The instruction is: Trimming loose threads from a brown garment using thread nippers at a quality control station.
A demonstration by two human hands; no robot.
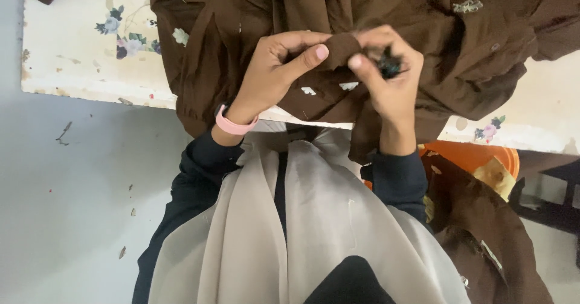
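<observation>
Pinches a raised fold (339, 47) of the brown garment (362, 14) with the left hand (278, 68), thumb pressed flat on top and fingers curled shut beneath, so clamped on the cloth rather than spread. Meets that same fold from the other side with the right hand (386, 80), thumb tip nearly touching the left thumb, fingers bunched tight around the cloth and around a small dark object (389, 67), too blurred to tell what kind of thing. Keeps the garment heaped on the flower-patterned table (72, 56), draped over the near edge, with the gripped fold lifted just above the heap near the middle of the cloth. Wears a pink wristband (234, 124) on the left wrist, dark sleeves on both arms, a beige scarf (314, 219) hanging down the front. Leaves an orange tub (477, 156) and a second brown garment (477, 231) low on the right side, well apart from the hands, above the grey floor (72, 189). Seems to be at close finger-work on one spot of cloth, held taut between two pinches. Calls, by the look of it, for a steady left pinch and fine right fingertip control, without letting the fold slip back into the heap.
</observation>
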